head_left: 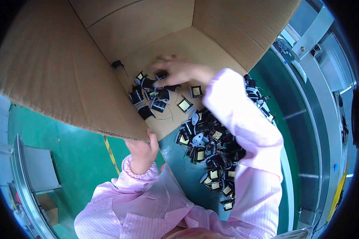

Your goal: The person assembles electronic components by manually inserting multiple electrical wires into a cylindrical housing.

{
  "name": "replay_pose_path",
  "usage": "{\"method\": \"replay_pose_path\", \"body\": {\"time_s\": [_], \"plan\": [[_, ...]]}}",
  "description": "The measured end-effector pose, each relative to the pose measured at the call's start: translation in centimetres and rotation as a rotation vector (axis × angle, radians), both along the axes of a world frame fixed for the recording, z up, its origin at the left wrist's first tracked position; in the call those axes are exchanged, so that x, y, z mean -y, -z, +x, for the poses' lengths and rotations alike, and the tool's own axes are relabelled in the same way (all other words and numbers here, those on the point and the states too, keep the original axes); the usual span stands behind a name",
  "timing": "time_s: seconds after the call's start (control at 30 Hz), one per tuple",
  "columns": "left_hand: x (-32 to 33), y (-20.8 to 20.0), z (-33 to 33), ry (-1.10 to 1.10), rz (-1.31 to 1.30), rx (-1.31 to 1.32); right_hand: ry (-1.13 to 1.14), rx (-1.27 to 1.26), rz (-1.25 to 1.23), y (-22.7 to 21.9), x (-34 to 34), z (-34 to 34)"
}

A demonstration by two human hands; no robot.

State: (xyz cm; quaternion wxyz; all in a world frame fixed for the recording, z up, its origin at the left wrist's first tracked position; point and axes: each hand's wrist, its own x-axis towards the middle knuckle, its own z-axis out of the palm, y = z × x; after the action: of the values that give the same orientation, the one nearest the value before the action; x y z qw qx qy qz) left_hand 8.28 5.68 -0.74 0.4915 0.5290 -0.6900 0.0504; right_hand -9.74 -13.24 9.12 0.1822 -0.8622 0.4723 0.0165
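Observation:
A large brown cardboard box (52, 67) lies on its side, its open end toward me. My left hand (141, 151) is closed on the lower edge of its left wall, with the thumb showing. Inside, my right hand (177, 73) is over a loose group of small black cylindrical parts (158, 104) with thin wires. Motion blurs its fingers, but thumb and fingers look spread apart. One dark part (162, 74) shows between them; whether they touch it is unclear. Some parts carry a pale square pad (184, 105).
Outside the box's mouth, a pile of similar black parts (215, 161) covers part of a green-grey work surface (179, 159). More parts (256, 93) lie beyond my right sleeve. At right runs a metal machine frame (315, 32). A grey cart (38, 169) stands on the green floor at left.

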Motion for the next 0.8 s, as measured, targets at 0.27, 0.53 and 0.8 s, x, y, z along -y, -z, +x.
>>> {"method": "replay_pose_path", "body": {"time_s": [0.27, 0.53, 0.8], "plan": [[-0.4, -0.6, -0.6, -0.044, 0.064, 0.094, 0.007, -0.061, 0.071, 2.9, -1.2, 8.5], [-0.2, -0.4, -0.5, -0.006, 0.076, 0.011, -0.232, -0.128, 0.109, 3.0, -6.9, 2.2], [-0.5, 1.1, -1.3, -0.004, 0.076, 0.014, -0.279, 0.031, 0.147, 2.4, -7.4, -1.6]]}}
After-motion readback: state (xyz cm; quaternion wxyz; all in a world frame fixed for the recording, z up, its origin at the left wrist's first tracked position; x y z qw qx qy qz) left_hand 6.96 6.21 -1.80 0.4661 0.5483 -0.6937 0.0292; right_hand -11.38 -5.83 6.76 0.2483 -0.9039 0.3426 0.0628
